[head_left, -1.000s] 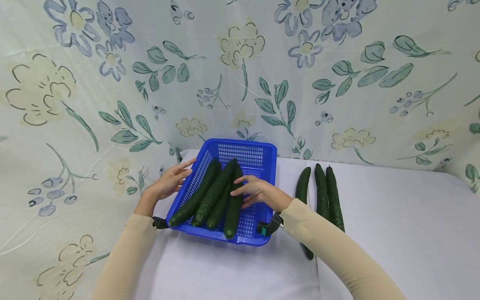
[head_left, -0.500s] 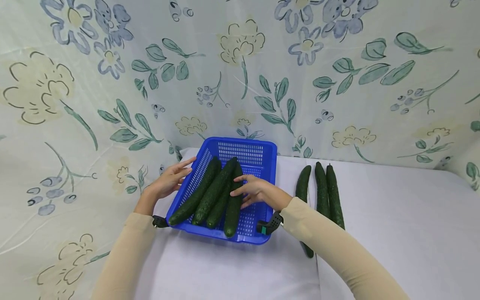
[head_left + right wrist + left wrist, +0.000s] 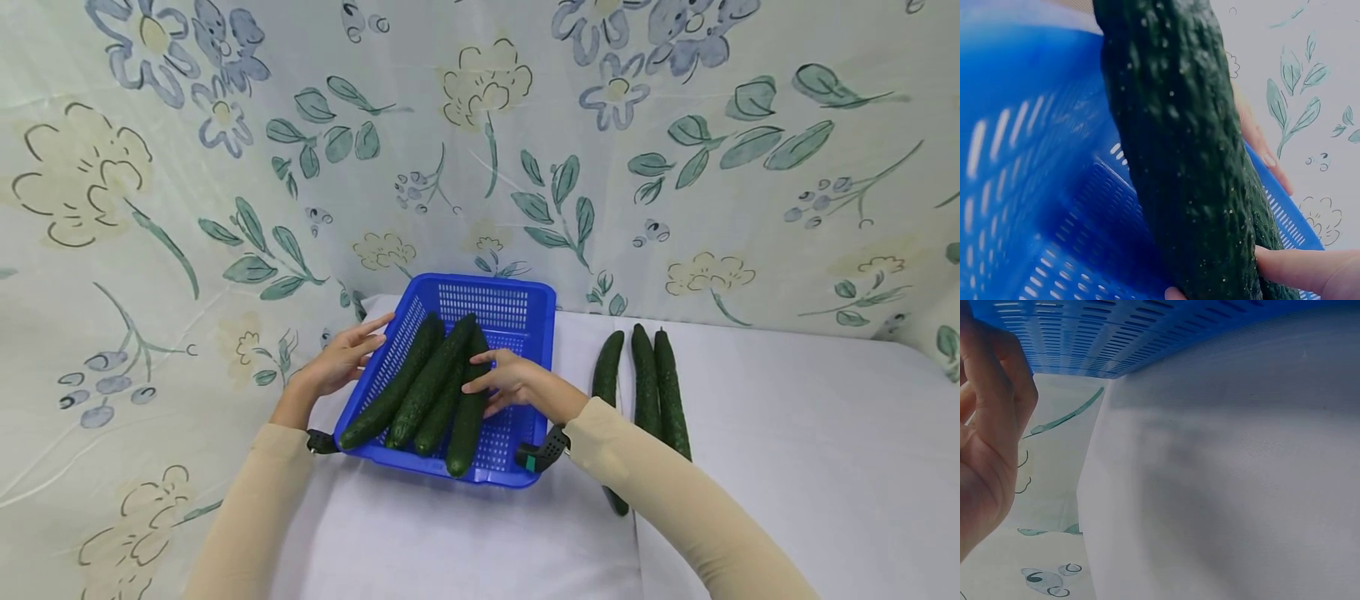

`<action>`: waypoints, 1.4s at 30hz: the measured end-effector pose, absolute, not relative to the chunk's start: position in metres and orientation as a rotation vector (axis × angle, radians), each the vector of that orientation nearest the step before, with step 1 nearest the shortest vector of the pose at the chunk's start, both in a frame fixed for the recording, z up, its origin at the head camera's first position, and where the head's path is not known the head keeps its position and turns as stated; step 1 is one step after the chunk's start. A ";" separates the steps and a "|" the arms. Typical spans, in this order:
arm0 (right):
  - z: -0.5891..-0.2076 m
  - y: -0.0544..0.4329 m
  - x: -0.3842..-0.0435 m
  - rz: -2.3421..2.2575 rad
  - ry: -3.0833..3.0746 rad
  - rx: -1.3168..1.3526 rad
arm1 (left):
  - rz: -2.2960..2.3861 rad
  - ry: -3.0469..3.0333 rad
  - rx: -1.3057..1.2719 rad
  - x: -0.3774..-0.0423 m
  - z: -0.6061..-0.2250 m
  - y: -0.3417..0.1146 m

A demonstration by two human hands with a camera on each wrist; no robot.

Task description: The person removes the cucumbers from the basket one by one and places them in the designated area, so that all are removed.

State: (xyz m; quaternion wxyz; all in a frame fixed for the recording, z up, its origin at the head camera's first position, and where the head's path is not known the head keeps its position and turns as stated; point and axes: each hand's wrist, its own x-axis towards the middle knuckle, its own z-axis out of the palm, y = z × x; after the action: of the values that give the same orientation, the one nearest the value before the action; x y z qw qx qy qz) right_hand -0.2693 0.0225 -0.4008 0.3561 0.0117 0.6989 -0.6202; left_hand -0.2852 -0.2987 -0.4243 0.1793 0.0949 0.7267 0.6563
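A blue plastic basket [image 3: 517, 479] with slotted walls holds several dark green cucumbers lying lengthwise. My right hand [image 3: 521, 383] reaches in over the right side and grips the rightmost cucumber [image 3: 467, 437], fingertips across its top. In the right wrist view this bumpy cucumber [image 3: 1179, 144] fills the middle, with fingertips [image 3: 1272, 262] against its sides near the bottom. My left hand [image 3: 337, 362] is at the basket's left wall, its fingers extended at the rim. The left wrist view shows that hand [image 3: 991, 419] beside the slotted basket wall [image 3: 1097, 337]; its fingertips are out of sight there.
To the right of the basket, three more cucumbers lie on the white cloth: one alone [image 3: 606, 367], partly under my right forearm, and a pair [image 3: 647, 375] side by side. A floral curtain [image 3: 480, 167] hangs right behind the table.
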 end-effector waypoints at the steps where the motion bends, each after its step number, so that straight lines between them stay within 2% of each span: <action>1: -0.401 0.023 -0.269 -1.603 1.806 0.029 | 1.857 2.053 0.267 -0.285 -0.424 -0.299; 17: -0.399 0.025 -0.266 -1.643 1.782 0.019 | 1.844 2.056 0.278 -0.284 -0.428 -0.302; 42: -0.376 0.054 -0.263 -1.670 1.786 -0.145 | 1.857 2.039 0.294 -0.284 -0.424 -0.299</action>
State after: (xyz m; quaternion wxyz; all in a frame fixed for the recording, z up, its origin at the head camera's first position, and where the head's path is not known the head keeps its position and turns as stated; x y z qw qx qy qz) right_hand -0.2632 0.0540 -0.3757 0.3390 -0.0555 0.6860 -0.6414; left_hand -0.2845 -0.2990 -0.4237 0.1831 0.1043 0.7227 0.6582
